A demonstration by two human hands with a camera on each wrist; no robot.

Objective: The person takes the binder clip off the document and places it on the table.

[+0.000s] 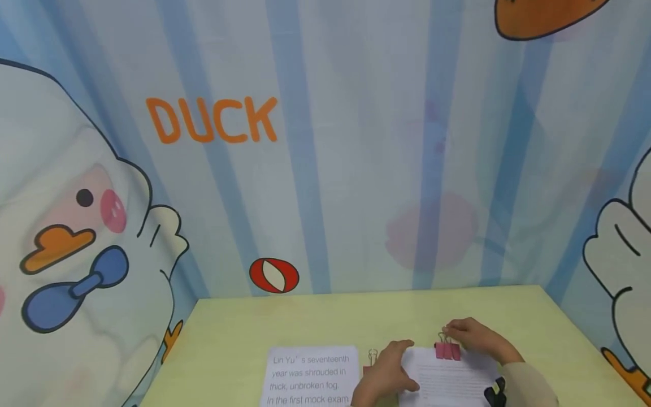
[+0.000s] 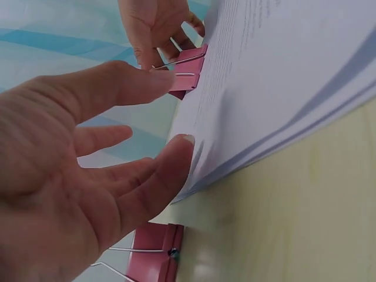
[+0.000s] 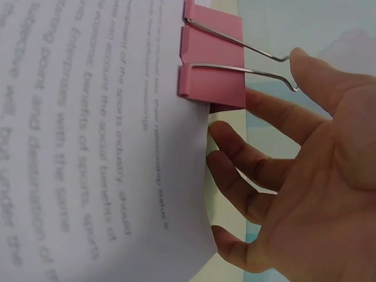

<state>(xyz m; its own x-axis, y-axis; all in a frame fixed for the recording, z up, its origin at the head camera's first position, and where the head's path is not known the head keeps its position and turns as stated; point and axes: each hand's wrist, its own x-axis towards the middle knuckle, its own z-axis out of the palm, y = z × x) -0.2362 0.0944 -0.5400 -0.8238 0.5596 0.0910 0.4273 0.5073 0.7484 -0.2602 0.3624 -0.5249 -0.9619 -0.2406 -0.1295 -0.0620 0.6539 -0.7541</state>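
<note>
Looking at a pink binder clip [image 1: 447, 351] clamped on the top edge of a stack of printed paper [image 1: 447, 380], over toward the right on the tabletop [image 1: 315, 322]. Right grip [image 1: 475, 336] pinched onto the clip's wire, thumb tip right against the metal, forefinger reaching round behind the clip, other fingertips close along the paper's edge. Left grip [image 1: 386, 373] spread apart, thumb and fingers well separated, right by the left side of the stack. Can't tell from here about actual contact with the paper.

Also seeing a second pink clip [image 2: 153, 252] between that stack and a large-print sheet [image 1: 310, 376], mostly tucked behind the left grip in the head view. On the sheet, readable stuff like "Lin Yu's seventeenth year was shrouded in thick, unbroken fog." At the right side of the stack, just beside a pale sleeve [image 1: 529, 385], a small black thing [image 1: 495, 394] with a bit of yellow, too small to make out properly. Behind everything, a blue-striped backdrop [image 1: 351, 169] with cartoon ducks, a red-and-white ball [image 1: 274, 275] and "DUCK" in orange letters.
</note>
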